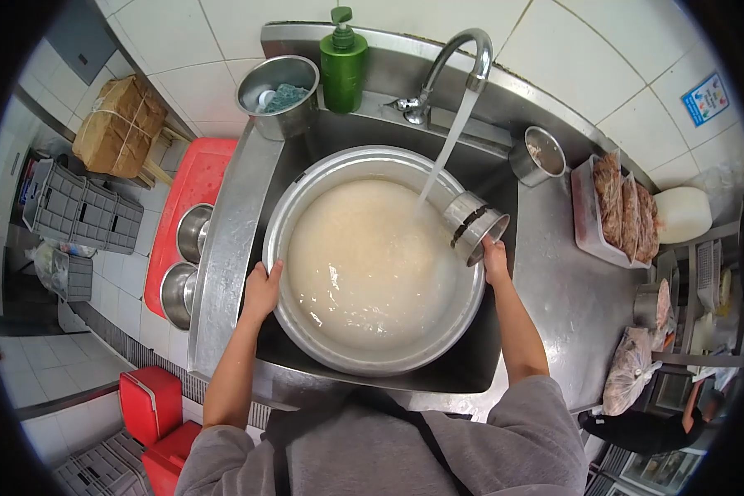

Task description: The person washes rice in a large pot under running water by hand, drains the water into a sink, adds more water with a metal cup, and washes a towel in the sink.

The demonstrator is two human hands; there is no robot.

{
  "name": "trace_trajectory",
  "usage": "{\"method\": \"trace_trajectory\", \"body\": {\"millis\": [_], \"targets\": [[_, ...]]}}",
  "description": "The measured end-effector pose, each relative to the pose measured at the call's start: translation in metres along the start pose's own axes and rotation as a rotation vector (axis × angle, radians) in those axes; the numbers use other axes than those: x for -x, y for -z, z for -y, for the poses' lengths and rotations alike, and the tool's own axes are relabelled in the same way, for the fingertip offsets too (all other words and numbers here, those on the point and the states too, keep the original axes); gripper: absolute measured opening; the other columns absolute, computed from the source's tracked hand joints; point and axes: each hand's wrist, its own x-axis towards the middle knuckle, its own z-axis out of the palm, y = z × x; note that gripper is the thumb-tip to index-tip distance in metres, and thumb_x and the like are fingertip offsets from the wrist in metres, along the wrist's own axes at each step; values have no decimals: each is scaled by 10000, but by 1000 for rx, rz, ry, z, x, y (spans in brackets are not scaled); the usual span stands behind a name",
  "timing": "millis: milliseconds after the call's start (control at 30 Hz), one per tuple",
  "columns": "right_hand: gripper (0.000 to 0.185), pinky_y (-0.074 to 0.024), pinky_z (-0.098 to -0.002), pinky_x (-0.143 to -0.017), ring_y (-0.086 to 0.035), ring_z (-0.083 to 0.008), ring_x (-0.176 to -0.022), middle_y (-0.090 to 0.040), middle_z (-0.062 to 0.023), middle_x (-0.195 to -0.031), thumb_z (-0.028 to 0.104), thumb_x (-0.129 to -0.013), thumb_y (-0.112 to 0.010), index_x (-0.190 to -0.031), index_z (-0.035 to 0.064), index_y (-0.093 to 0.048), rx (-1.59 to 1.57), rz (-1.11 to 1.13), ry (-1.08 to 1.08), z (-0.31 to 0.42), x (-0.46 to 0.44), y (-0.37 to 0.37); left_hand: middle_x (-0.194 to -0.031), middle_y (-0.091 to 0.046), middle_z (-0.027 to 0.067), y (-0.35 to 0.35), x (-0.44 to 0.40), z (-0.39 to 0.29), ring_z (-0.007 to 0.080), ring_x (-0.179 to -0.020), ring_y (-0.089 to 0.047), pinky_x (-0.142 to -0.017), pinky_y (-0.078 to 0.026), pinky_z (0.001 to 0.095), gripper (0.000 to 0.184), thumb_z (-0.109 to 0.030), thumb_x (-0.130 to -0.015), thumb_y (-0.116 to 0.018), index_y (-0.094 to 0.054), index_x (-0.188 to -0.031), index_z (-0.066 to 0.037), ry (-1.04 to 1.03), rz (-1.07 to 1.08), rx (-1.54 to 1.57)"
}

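One person's (347, 455) left hand (262, 291) touches one pot (372, 359) (right hand (495, 261), one cup (476, 235)).

Grey shirt (351, 463) at 6 o'clock, faintly mottled cloth, creased near shoulders. Loose sleeves in same grey: left sleeve (215, 463) at 7 o'clock, right sleeve (541, 430) near 5. Two narrow dark straps over shirt: left strap (281, 475) between 6 and 7, right strap (438, 450) slanting between 5 and 6. Left hand (261, 291), toward 8, and right hand (495, 261), at 3, both bare.
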Motion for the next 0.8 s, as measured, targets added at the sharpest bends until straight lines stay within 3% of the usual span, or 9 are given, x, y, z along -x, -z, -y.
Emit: {"method": "trace_trajectory", "body": {"millis": [133, 233, 300, 367, 433, 567, 633, 800], "targets": [[484, -419, -288, -710, -547, -181, -767, -580, -112, -882, 379, -760, -585, -975, -51, -525, 77, -57, 41, 52, 24, 10, -746, -551, 283, 43, 8, -49, 375, -722, -559, -645, -418, 396, 467, -376, -815, -481, -500, -765, 88, -16, -21, -14], [687, -408, -333, -774, -538, -239, -845, -554, -185, -943, 486, -745, -549, -1064, -110, -429, 320, -139, 93, 90, 51, 42, -774, -566, 244, 64, 15, -67, 284, -745, -566, -678, -416, 356, 459, -352, -823, -482, -513, -818, 106, -137, 1, 253], [668, -411, -329, -766, -539, -232, -841, -556, -186, -939, 478, -748, -548, -1051, -107, -445, 318, -134, 93, 127, 82, 59, -800, -576, 220, 87, 27, -96, 244, -757, -565, -693, -418, 335, 457, -343, -826, -481, -522, -858, 111, -201, 61, 362], [649, -414, -326, -758, -540, -226, -836, -558, -187, -936, 471, -751, -547, -1039, -104, -461, 321, -140, 95, 156, 119, 80, -879, -583, 157, 92, 49, -128, 184, -797, -556, -721, -423, 295, 440, -329, -839, -464, -534, -938, 94, -186, 198, 738], [592, -421, -313, -738, -550, -222, -802, -567, -175, -915, 445, -751, -559, -992, -94, -500, 290, -182, 167, 175, 159, 104, -913, -578, 138, 92, 70, -154, 174, -817, -553, -731, -424, 281, 432, -326, -845, -453, -528, -978, 78, -164, 300, 905], [483, -419, -282, -756, -562, -187, -829, -586, -113, -940, 378, -771, -556, -1022, -33, -525, 294, -232, 54, 196, 223, 174, -973, -568, 119, 60, 111, -176, 170, -863, -552, -744, -434, 275, 424, -322, -863, -415, -508, -1040, 52, -23, 548, 1210], [453, -411, -270, -765, -563, -177, -827, -585, -110, -950, 349, -783, -545, -1037, -25, -528, 382, -352, 130, 202, 240, 216, -982, -564, 124, 33, 132, -184, 175, -866, -553, -751, -436, 278, 425, -322, -865, -410, -503, -1048, 50, 10, 599, 1258], [497, -384, -269, -796, -522, -173, -906, -559, -107, -995, 370, -758, -568, -1054, -25, -512, 446, -313, 205, 228, 306, 279, -998, -558, 137, -40, 187, -202, 188, -880, -553, -788, -437, 288, 443, -338, -871, -386, -499, -1058, 47, 125, 818, 1335]]}}
